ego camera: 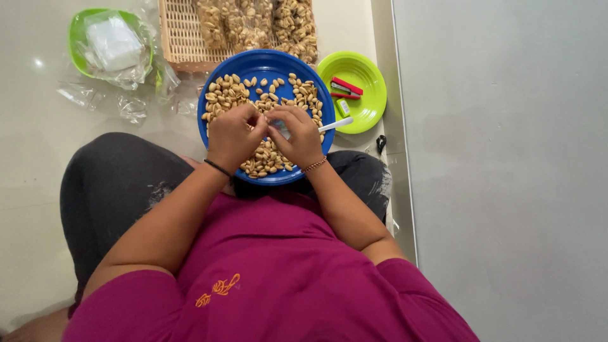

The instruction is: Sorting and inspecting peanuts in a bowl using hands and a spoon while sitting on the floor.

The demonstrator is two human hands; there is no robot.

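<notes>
**Two hands meet over a plate of peanuts**

Nearest the camera, a person in a magenta shirt and dark trousers sits on the pale tiled floor (38,190), knees spread. Between the knees rests a round blue plastic plate (266,63) spread with shelled tan peanuts (225,94), too many to count.

Both hands hover above the plate's middle, fingertips touching. The left hand (233,136), a thin black band at its wrist, is curled narrow, pinching something small; what it is I cannot tell, possibly the edge of a clear bag. The right hand (299,136), wearing a beaded bracelet, is closed around a white plastic spoon (335,124) whose handle points out toward the plate's right rim, long axis running left to right. The peanuts lie directly beneath and just beyond both hands, equally near to each.

Just right of the blue plate sits one lime-green plastic plate (373,85) holding one red stapler (346,88) and a small box. Farther off, one woven cane basket (180,38) carries several clear packets of peanuts (253,22). At the far left, a second green bowl (76,35) holds clear plastic bags (114,44), with loose ones on the floor beside it.
</notes>
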